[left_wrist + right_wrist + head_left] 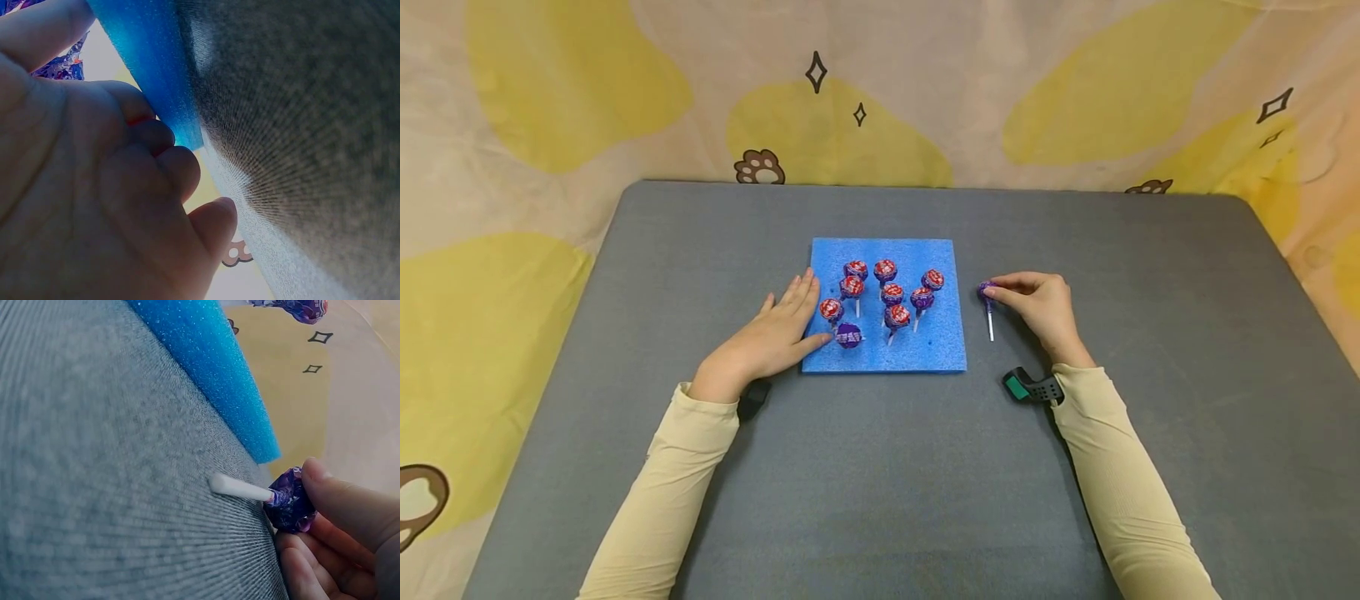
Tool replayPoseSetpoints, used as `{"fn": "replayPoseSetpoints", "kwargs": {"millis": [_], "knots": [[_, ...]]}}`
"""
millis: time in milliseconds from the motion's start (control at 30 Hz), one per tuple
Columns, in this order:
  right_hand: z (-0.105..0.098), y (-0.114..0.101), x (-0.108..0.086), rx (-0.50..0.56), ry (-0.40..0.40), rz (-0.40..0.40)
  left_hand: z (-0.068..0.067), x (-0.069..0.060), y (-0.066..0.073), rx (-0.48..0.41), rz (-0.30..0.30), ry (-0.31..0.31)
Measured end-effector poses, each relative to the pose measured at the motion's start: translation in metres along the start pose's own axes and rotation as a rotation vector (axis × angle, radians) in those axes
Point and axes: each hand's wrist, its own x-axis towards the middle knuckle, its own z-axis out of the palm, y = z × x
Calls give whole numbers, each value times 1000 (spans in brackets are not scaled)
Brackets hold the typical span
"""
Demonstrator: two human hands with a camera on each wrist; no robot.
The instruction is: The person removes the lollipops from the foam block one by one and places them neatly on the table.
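A blue foam board (943, 346) lies on the grey table, with several lollipops (897, 317) in purple and red wrappers stuck in it by their white sticks. One lollipop (848, 336) at the front left leans over with its purple side up. My left hand (767, 337) rests along the board's left edge, fingers fairly straight, thumb over the front left corner. To the right of the board, my right hand (1037, 307) pinches a lollipop (289, 503) by its wrapped head between thumb and fingers. Its white stick (240, 487) points toward the table's near side.
The grey table (880, 483) has rounded far corners. Behind it hangs a patterned cloth (970, 83) with yellow patches, stars and paw prints. A dark strap with a green piece (1030, 386) sits at the right wrist.
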Motion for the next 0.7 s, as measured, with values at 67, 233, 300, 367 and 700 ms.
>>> {"fn": "replayPoseSetpoints", "kwargs": {"millis": [67,233,300,367,700], "knots": [[0,0,0,-25,8,-6,0,0,0,-2,1,5],[1,0,1,-64,25,-11,-1,-1,2,-5,4,10],[1,1,1,-68,24,-16,-1,-1,2,-5,4,9],[1,1,1,-65,23,-21,0,-1,1,-4,3,8],[-5,2,-1,-4,9,5,0,0,0,-5,5,9]]}}
